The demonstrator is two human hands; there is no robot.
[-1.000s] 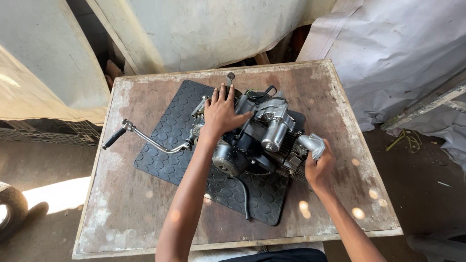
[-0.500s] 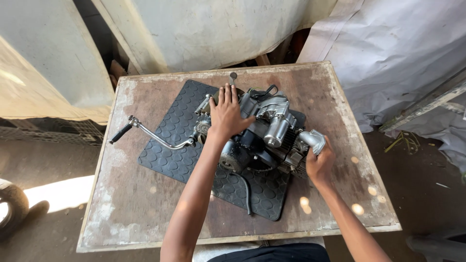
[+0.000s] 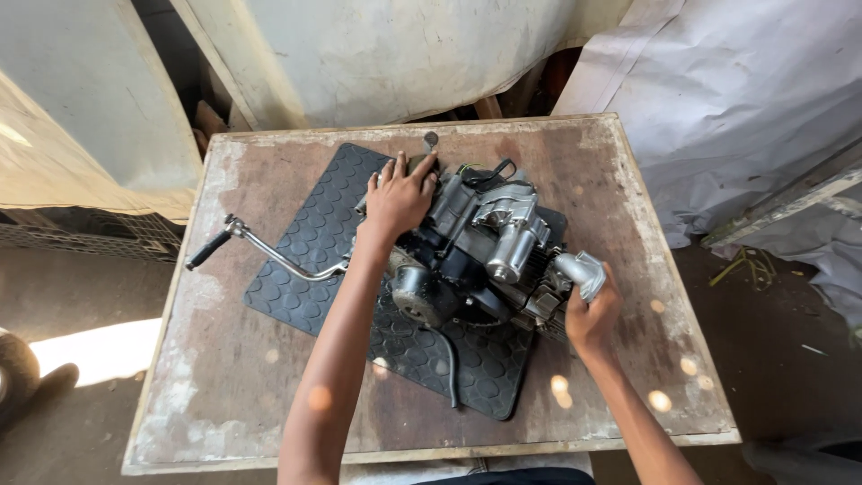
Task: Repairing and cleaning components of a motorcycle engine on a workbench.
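The left hand (image 3: 398, 199) lies flat and open on the far upper part of a small motorcycle engine (image 3: 476, 256), its fingers spread and pressed against the dark casing, gripping nothing. The right hand (image 3: 593, 319) is curled closed around the curved silver intake pipe (image 3: 579, 269) that sticks out of the engine's near right corner, thumb and fingers wrapped about the metal. Between the two hands sits the bulk of the engine: a silver cylindrical starter motor (image 3: 514, 238) on top, and a round black side cover (image 3: 419, 295) just below the left forearm. From under the left wrist a bent chrome kick-start lever (image 3: 269, 254) runs out to the left, ending in a black rubber grip that hangs past the edge of the mat. A black cable (image 3: 449, 368) trails from the engine toward the person, between the forearms. The engine rests on a black rubber mat (image 3: 310, 238) with a raised oval pattern, laid at an angle on a worn, paint-flecked wooden table (image 3: 646, 180). Just beyond the left fingertips a small metal bolt (image 3: 431, 139) lies at the mat's far edge. Past the table to the right hangs a pale tarpaulin (image 3: 745, 99).
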